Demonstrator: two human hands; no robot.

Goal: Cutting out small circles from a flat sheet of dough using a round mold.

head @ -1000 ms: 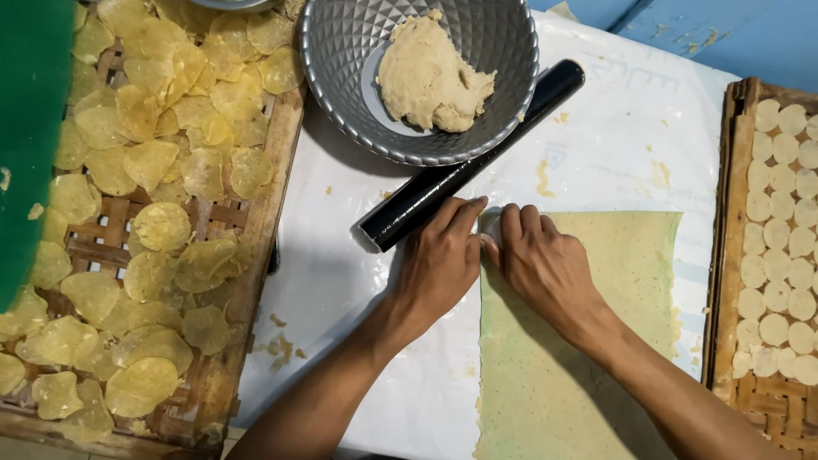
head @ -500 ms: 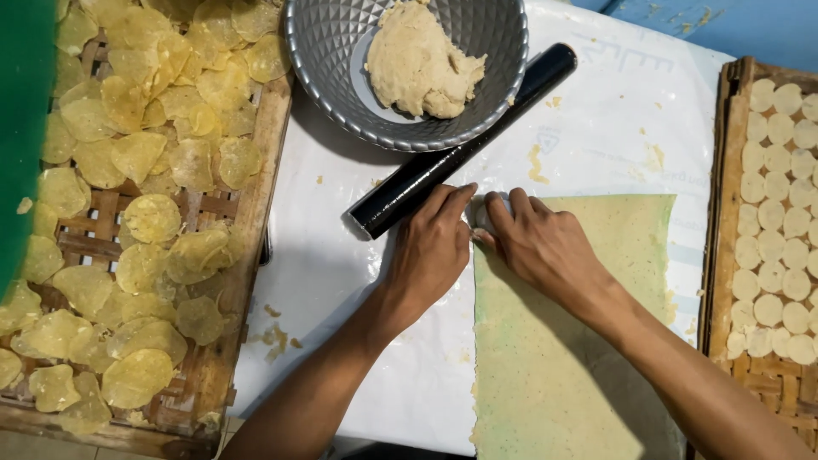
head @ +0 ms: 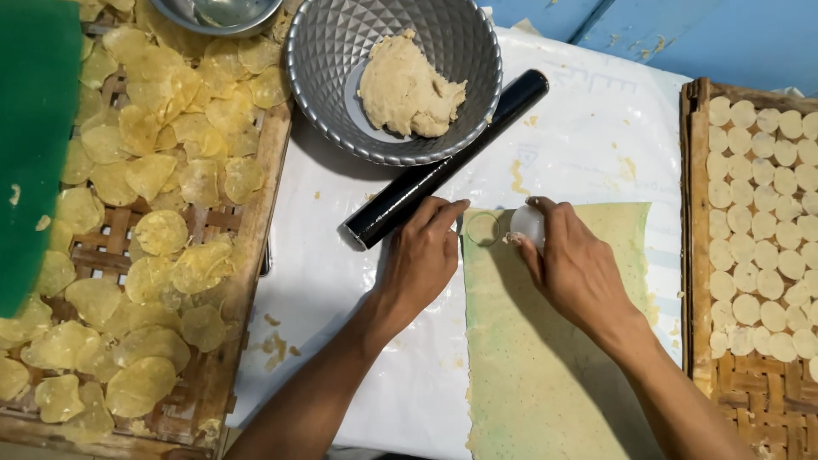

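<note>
A thin rolled-out sheet of pale greenish dough [head: 554, 358] lies on a white plastic sheet [head: 596, 128]. My right hand [head: 571, 264] presses a small round clear cutter [head: 527, 226] onto the sheet's top edge. Just left of it a cut circle [head: 483, 228] shows in the dough. My left hand [head: 422, 260] rests flat with its fingers apart at the dough's top left corner, its fingertips against a black rolling pin [head: 443, 162].
A grey faceted bowl [head: 315, 51] holds a lump of dough [head: 407, 89]. A woven tray [head: 247, 255] at left carries several yellow dried discs. Another woven tray [head: 694, 238] at right holds rows of small pale raw discs. A green surface [head: 34, 145] lies far left.
My right hand has shifted right along the dough's top edge with the cutter, leaving a cut circle beside my left fingertips. The view has drifted slightly.
</note>
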